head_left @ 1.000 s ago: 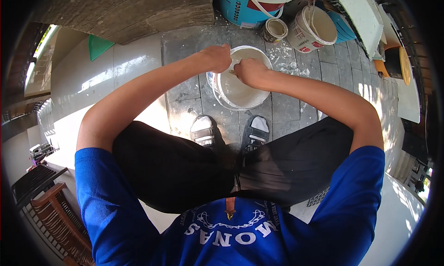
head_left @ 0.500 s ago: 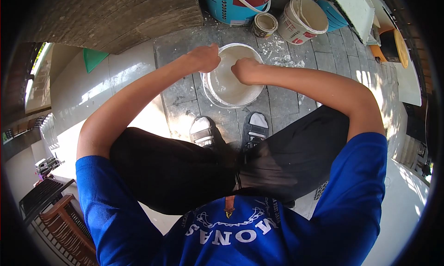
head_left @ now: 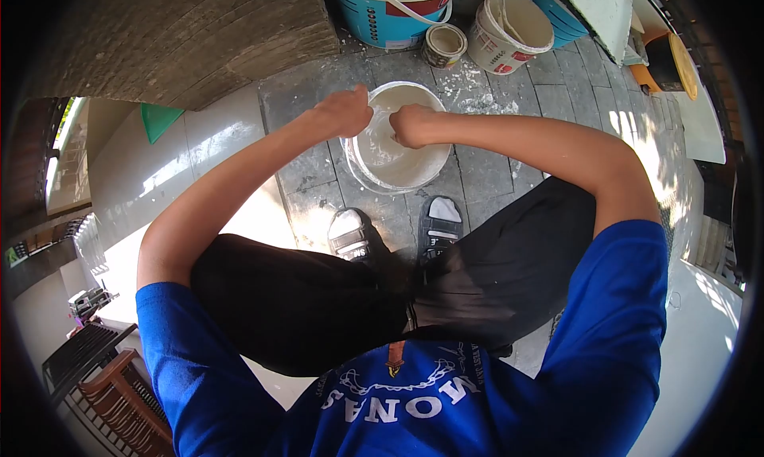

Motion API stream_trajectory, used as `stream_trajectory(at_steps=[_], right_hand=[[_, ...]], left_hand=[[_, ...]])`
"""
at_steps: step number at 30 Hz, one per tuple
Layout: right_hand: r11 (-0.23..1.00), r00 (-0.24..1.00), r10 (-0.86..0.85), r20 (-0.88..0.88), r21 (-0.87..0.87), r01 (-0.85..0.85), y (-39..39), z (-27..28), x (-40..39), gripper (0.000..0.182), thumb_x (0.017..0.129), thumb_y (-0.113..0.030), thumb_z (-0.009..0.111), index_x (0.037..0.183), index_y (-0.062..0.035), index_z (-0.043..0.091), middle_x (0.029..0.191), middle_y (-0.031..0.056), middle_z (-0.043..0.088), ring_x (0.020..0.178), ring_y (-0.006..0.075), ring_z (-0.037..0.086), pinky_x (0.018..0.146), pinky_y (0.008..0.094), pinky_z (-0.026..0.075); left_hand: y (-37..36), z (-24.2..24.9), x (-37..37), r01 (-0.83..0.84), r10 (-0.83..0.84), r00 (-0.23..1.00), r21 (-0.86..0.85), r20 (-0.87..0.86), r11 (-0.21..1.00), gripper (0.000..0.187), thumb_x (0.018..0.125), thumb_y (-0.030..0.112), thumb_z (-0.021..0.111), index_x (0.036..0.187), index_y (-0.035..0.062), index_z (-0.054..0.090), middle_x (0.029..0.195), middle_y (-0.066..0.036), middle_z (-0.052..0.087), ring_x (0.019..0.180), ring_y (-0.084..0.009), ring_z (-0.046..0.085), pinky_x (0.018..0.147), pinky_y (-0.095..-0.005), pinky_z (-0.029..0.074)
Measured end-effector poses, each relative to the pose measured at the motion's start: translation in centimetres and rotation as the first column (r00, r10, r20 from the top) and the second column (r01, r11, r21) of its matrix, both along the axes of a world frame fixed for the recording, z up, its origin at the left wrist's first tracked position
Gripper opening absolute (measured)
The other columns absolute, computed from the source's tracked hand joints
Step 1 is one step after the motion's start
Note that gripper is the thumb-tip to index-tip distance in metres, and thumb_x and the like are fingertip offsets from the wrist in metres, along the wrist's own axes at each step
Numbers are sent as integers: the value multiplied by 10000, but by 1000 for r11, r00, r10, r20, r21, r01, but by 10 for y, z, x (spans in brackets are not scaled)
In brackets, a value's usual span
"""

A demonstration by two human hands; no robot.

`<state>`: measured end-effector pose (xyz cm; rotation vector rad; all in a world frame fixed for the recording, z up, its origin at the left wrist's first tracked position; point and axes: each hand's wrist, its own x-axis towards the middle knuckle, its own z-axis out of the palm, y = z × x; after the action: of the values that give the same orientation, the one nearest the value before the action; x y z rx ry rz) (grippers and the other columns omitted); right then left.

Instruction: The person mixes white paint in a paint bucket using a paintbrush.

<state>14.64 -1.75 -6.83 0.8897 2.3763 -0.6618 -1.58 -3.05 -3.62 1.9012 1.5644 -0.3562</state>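
Observation:
A white bucket (head_left: 402, 178) with pale, smeared inner walls stands on the grey paving just beyond my feet. My left hand (head_left: 347, 112) is closed at the left side of its rim and appears to grip it. Over the bucket's opening, my right hand (head_left: 413, 126) is closed with the knuckles turned inward. Whatever its fingers hold, if anything, is hidden from this angle. The bucket's wire handle hangs down on the near left side.
A blue paint pail (head_left: 382, 19), a small open can (head_left: 444, 45) and a white bucket with a stick in it (head_left: 497, 47) stand beyond. White splatters mark the paving (head_left: 485, 99). A green piece (head_left: 159, 121) lies left. My sandalled feet (head_left: 350, 234) are close to the bucket.
The view has shifted slightly, so the far containers sit higher and further left. My right hand has moved a little within the bucket's opening; my left hand stays at the rim.

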Motion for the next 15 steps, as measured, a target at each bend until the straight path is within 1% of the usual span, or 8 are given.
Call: stream_trajectory(at_steps=[1,4,7,10,13,15], right_hand=[[998,999,35,42,-47,-33,-1,4,-2,253,773,-125,586,958,44,624,939,261,623,908,373,621,734,434,501],[997,987,-77,-142,-1,78,4,8,2,246,734,-67,587,945,54,621,907,258,629,894,376,627,724,443,503],[993,998,-29,-62,109,35,1,2,8,244,712,-42,579,935,45,624,901,241,636,884,373,631,720,445,509],[998,998,63,30,-4,-63,-6,6,3,246,719,-47,569,944,36,626,917,236,636,888,365,632,729,437,515],[990,994,-37,-102,129,50,2,9,6,223,733,-35,544,928,24,635,952,231,632,903,362,628,735,424,522],[986,995,-15,-102,165,32,0,10,12,207,741,-44,542,910,21,642,938,226,637,891,353,634,732,420,523]], left_hand=[[2,-1,0,-7,7,1000,-3,-2,1000,421,863,208,402,1137,-112,415,1056,-319,565,1006,-421,559,886,-467,427],[-1,-6,-2,-2,1,1000,50,17,999,412,865,206,401,1132,-107,418,1053,-320,564,1002,-422,560,883,-469,427],[1,-4,-3,-4,4,1000,12,18,1000,402,869,208,401,1126,-101,423,1054,-316,565,1007,-423,556,885,-467,426],[2,-1,-1,2,-2,1000,16,9,1000,394,872,210,403,1118,-98,427,1049,-310,570,1004,-424,556,883,-468,426],[1,-2,-2,0,0,1000,28,1,1000,397,877,214,400,1135,-87,426,1051,-300,574,1025,-415,549,895,-469,418],[1,-4,-6,17,-16,999,29,-33,999,409,874,203,392,1164,-84,408,1053,-296,576,967,-393,586,857,-459,447]])
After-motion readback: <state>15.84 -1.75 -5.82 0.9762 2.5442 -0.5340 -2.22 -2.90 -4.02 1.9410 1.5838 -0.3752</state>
